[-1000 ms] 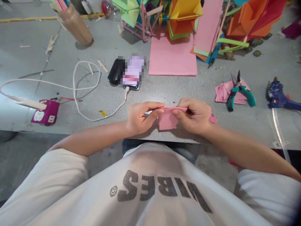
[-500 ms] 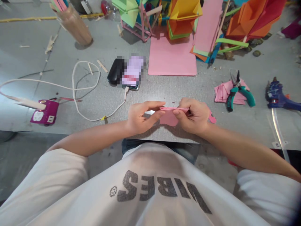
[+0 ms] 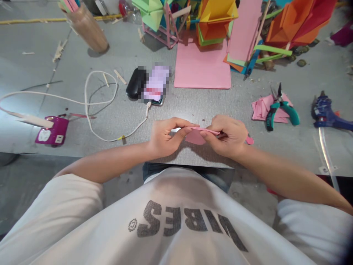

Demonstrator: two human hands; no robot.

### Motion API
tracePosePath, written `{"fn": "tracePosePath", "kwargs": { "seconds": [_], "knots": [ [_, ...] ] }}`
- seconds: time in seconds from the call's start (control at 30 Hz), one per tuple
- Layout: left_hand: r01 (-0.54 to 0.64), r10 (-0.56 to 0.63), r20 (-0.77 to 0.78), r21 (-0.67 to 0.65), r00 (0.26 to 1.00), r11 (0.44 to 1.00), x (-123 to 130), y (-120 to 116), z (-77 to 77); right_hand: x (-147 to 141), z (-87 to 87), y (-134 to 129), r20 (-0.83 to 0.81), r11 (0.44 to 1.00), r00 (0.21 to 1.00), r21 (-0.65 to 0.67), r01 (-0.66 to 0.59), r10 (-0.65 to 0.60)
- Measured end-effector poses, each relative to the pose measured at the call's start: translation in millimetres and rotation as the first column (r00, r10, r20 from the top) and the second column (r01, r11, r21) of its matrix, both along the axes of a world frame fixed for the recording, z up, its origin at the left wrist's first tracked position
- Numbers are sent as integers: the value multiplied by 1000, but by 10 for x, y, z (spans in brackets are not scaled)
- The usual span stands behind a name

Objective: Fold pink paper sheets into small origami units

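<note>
A folded piece of pink paper point(image 3: 196, 138) is held between both hands, just above the table's near edge. My left hand point(image 3: 168, 137) pinches its left end between thumb and fingers. On the other end, my right hand point(image 3: 228, 135) grips it, thumb along the near side and fingers behind. The paper's folded edge faces up, and its right part is hidden by the fingers. A small pink-red piece point(image 3: 249, 139) pokes out beside my right hand, mostly covered by it. Further right, teal-handled pliers point(image 3: 280, 106) lie on a pile of pink paper pieces point(image 3: 260, 108).
A blue glue gun point(image 3: 327, 112) lies at the right. Pink sheets point(image 3: 202, 71) are stacked ahead, with folded coloured-paper shapes point(image 3: 216, 18) behind. A phone point(image 3: 156, 84) beside a black case point(image 3: 136, 84) trails a white cable point(image 3: 116, 140) near a purple adapter point(image 3: 52, 130).
The pink paper has tilted slightly between my hands, and less of its near face shows. The left fingers have slid a little right along its top edge.
</note>
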State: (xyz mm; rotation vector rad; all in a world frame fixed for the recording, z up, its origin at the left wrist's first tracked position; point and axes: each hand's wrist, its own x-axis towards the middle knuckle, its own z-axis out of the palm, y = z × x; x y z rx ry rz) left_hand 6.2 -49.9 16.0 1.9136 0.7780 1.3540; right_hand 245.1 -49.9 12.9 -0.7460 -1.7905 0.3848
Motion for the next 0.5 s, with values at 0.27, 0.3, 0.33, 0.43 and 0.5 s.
{"fn": "tracePosePath", "kwargs": {
  "seconds": [0.27,0.3,0.33,0.43,0.5],
  "knots": [
    [-22,22,3,36,1000,999,-2,27,-5,-39,11,-14,-40,1000,999,16,-6,6],
    [-29,29,5,33,1000,999,4,26,-12,-44,14,-20,-46,1000,999,24,-14,16],
    [-31,31,11,35,999,999,9,26,-20,-47,18,-24,-52,999,998,32,-28,30],
    [-21,19,47,57,999,998,25,27,-37,-54,32,-22,-62,996,995,49,-78,81],
    [-3,-1,63,64,998,998,29,29,-38,-61,39,-12,-65,993,993,72,-97,102]
  ]
}}
